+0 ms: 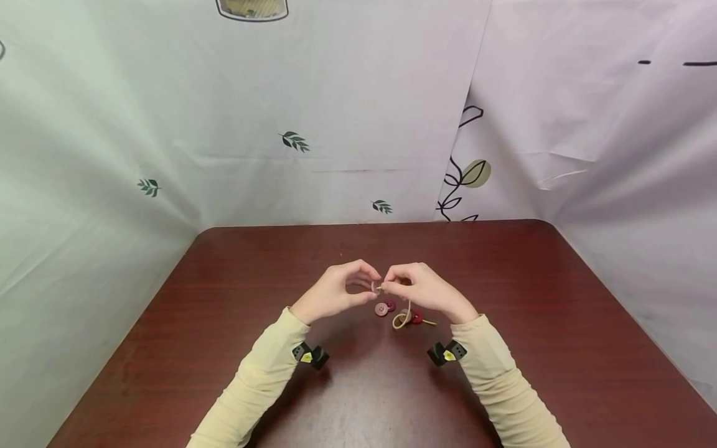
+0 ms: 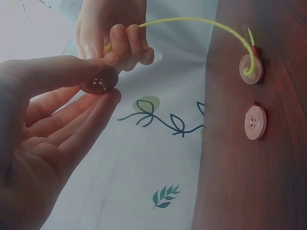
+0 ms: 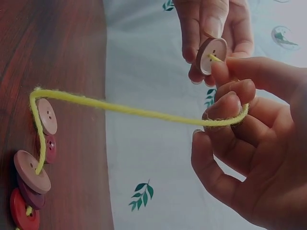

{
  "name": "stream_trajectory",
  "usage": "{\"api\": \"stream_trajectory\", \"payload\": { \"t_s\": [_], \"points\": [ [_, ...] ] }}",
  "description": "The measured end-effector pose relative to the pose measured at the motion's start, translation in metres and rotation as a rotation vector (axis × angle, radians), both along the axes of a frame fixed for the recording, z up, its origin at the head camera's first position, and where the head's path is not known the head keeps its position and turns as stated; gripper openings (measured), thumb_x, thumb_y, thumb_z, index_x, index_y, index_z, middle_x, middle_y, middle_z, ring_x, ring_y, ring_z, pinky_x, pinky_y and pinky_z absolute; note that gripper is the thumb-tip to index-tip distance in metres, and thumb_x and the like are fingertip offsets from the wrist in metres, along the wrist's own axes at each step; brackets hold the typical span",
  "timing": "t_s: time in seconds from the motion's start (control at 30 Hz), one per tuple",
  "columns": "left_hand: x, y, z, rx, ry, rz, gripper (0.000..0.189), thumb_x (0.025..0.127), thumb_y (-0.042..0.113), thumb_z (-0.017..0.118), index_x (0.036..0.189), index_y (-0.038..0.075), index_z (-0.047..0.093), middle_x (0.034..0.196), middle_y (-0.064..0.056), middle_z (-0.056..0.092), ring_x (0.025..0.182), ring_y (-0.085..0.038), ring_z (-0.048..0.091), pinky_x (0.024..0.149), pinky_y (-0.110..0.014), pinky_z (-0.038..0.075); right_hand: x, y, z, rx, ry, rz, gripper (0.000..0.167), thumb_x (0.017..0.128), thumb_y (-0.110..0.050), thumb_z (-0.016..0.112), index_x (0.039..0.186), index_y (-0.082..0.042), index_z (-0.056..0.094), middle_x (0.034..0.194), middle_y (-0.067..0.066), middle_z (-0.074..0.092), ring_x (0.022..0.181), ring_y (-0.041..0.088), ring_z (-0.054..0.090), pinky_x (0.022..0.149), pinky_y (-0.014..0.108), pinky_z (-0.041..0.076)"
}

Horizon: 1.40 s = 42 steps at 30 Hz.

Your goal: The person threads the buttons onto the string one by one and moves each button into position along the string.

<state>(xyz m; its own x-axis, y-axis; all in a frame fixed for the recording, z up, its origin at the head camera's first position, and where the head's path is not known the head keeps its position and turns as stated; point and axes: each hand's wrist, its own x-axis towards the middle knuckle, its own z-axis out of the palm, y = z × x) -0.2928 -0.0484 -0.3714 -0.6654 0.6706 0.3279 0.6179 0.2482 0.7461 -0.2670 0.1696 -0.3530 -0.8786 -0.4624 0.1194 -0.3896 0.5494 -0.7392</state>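
Between thumb and fingertips my left hand (image 1: 338, 289) pinches a pale pink button (image 3: 212, 56) by its rim, above the table. Close beside it, my right hand (image 1: 422, 289) pinches a yellow cord (image 3: 144, 112), whose end sits at one of the button's holes in the right wrist view. From my right fingers the cord hangs down to the table, where it passes through another pink button (image 2: 251, 69) and a red button (image 3: 25, 209), with a dark button (image 3: 31, 191) between them. A loose pink button (image 1: 381, 309) lies against a dark red button (image 1: 391, 305).
The brown table (image 1: 280, 261) reaches back to a white curtain (image 1: 358, 112) printed with leaves, which also hangs along both sides. Each sleeve carries a small black wrist camera (image 1: 319, 357).
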Motion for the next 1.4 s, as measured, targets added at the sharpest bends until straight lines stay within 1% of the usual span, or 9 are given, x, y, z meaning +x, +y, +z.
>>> {"api": "stream_trajectory", "payload": {
  "t_s": [0.13, 0.3, 0.53, 0.63, 0.73, 0.87, 1.07, 1.23, 1.4],
  "points": [
    [0.0005, 0.0014, -0.0007, 0.015, 0.002, -0.007, 0.03, 0.082, 0.002, 0.074, 0.108, 0.008, 0.062, 0.102, -0.007, 0.069, 0.097, -0.017, 0.069, 0.086, -0.035, 0.056, 0.0005, -0.0009, -0.0006, -0.008, -0.014, 0.01, 0.014, 0.093, -0.02, 0.064, 0.087, -0.008, 0.068, 0.069, -0.002, 0.056, 0.06, 0.01, 0.046, 0.055, 0.024, 0.039],
    [0.0019, 0.003, 0.0004, 0.039, 0.005, -0.012, 0.031, 0.081, 0.003, 0.075, 0.108, 0.008, 0.061, 0.102, -0.008, 0.07, 0.097, -0.018, 0.069, 0.087, -0.045, 0.055, 0.0009, -0.0019, -0.0015, -0.014, -0.025, 0.02, 0.015, 0.093, -0.02, 0.062, 0.088, -0.007, 0.068, 0.071, 0.003, 0.058, 0.058, 0.01, 0.048, 0.054, 0.024, 0.042],
    [0.0034, 0.0055, 0.0001, 0.057, 0.075, 0.031, 0.032, 0.079, 0.007, 0.078, 0.106, 0.008, 0.06, 0.097, -0.005, 0.071, 0.092, -0.015, 0.069, 0.085, -0.036, 0.056, -0.0004, -0.0036, -0.0046, -0.022, -0.015, -0.004, 0.031, 0.102, -0.028, 0.047, 0.081, -0.01, 0.062, 0.06, -0.003, 0.049, 0.055, 0.011, 0.048, 0.053, 0.024, 0.041],
    [0.0041, 0.0073, -0.0008, 0.066, 0.143, 0.061, 0.03, 0.079, 0.009, 0.079, 0.103, 0.009, 0.061, 0.094, -0.003, 0.071, 0.089, -0.013, 0.069, 0.083, -0.033, 0.056, -0.0005, -0.0046, -0.0048, -0.021, -0.023, -0.023, 0.032, 0.101, -0.033, 0.049, 0.078, -0.012, 0.059, 0.06, -0.004, 0.049, 0.056, 0.011, 0.047, 0.054, 0.024, 0.04],
    [0.0043, 0.0087, -0.0016, 0.073, 0.198, 0.083, 0.027, 0.079, 0.012, 0.079, 0.101, 0.01, 0.063, 0.094, -0.002, 0.071, 0.088, -0.013, 0.069, 0.082, -0.032, 0.056, -0.0009, -0.0048, -0.0048, -0.016, -0.009, -0.028, 0.029, 0.099, -0.031, 0.054, 0.077, -0.013, 0.059, 0.06, -0.004, 0.048, 0.055, 0.01, 0.045, 0.052, 0.024, 0.038],
    [0.0034, 0.009, -0.0029, 0.083, 0.224, 0.099, 0.025, 0.079, 0.011, 0.079, 0.098, 0.011, 0.064, 0.094, -0.002, 0.071, 0.088, -0.012, 0.068, 0.081, -0.034, 0.056, -0.002, -0.0035, -0.0046, -0.035, -0.005, -0.029, 0.023, 0.098, -0.026, 0.056, 0.083, -0.011, 0.063, 0.061, -0.004, 0.049, 0.054, 0.01, 0.043, 0.051, 0.023, 0.035],
    [0.0022, 0.0092, -0.0046, 0.092, 0.256, 0.085, 0.022, 0.077, 0.005, 0.079, 0.094, 0.01, 0.066, 0.094, -0.003, 0.07, 0.087, -0.013, 0.068, 0.082, -0.03, 0.056, -0.0036, -0.0009, -0.0054, -0.044, -0.021, -0.024, 0.022, 0.097, -0.026, 0.057, 0.083, -0.011, 0.063, 0.061, -0.004, 0.048, 0.055, 0.01, 0.043, 0.052, 0.022, 0.034],
    [0.0014, 0.0097, -0.0051, 0.102, 0.3, 0.051, 0.014, 0.082, 0.007, 0.076, 0.09, 0.01, 0.065, 0.095, -0.002, 0.069, 0.087, -0.01, 0.066, 0.082, -0.024, 0.055, -0.0056, 0.0005, -0.0059, -0.048, -0.016, -0.017, 0.021, 0.098, -0.025, 0.057, 0.08, -0.014, 0.062, 0.061, -0.004, 0.048, 0.055, 0.01, 0.044, 0.051, 0.022, 0.033],
    [0.0002, 0.0092, -0.004, 0.097, 0.347, 0.057, 0.009, 0.084, 0.01, 0.074, 0.089, 0.012, 0.066, 0.094, -0.001, 0.069, 0.086, -0.008, 0.065, 0.082, -0.023, 0.054, -0.0075, 0.0019, -0.0059, -0.033, -0.009, -0.021, 0.021, 0.097, -0.027, 0.057, 0.08, -0.015, 0.064, 0.061, -0.004, 0.049, 0.055, 0.011, 0.045, 0.052, 0.022, 0.034]
  ]
}}
